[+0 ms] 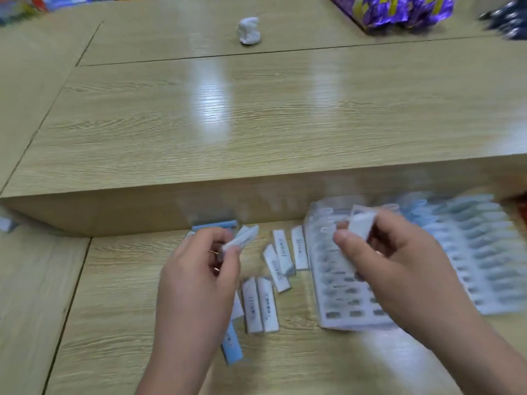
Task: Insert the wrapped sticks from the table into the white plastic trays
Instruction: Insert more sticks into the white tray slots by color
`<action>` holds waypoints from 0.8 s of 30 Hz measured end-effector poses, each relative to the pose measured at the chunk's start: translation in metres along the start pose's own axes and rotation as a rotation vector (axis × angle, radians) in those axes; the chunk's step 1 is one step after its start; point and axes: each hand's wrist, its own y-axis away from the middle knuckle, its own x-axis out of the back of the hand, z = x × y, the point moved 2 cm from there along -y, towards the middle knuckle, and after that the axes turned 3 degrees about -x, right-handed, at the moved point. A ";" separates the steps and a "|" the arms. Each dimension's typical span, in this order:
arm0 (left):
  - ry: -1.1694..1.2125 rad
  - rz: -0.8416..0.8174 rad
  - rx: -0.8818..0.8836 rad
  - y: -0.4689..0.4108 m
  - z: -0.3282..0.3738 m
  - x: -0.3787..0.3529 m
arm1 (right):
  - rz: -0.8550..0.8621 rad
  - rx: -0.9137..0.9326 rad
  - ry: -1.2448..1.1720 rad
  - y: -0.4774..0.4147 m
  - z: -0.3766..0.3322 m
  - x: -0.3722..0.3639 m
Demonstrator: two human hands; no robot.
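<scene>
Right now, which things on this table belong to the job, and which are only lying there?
Job: loose sticks; tray; left hand and right hand, both holding sticks.
Lying about: white wad; purple packets.

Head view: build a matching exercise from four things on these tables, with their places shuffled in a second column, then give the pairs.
Things:
1. crumpled white tissue
2. purple foil packets
3. white plastic tray
4. loose wrapped sticks

Places:
A. partly under the right hand
B. flat on the lower tabletop, left of the tray
C. far right of the raised tabletop
D. far middle of the raised tabletop

Pairs: 1-D, 2-C, 3-A, 4-B.
</scene>
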 end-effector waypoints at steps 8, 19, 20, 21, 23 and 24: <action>0.249 0.014 -0.195 0.005 0.073 -0.025 | 0.111 0.030 0.125 -0.015 0.037 0.050; 0.157 -0.010 -0.562 0.035 0.099 -0.026 | 0.028 0.189 0.196 -0.017 0.043 0.046; 0.162 -0.023 -0.585 0.041 0.096 -0.025 | 0.003 0.200 0.217 -0.011 0.044 0.047; 0.166 -0.042 -0.595 0.047 0.092 -0.024 | -0.014 0.218 0.230 -0.005 0.045 0.048; 0.148 -0.050 -0.595 0.057 0.083 -0.026 | -0.025 0.233 0.222 0.010 0.050 0.051; 0.139 -0.044 -0.590 0.062 0.079 -0.029 | -0.025 0.228 0.215 0.018 0.053 0.053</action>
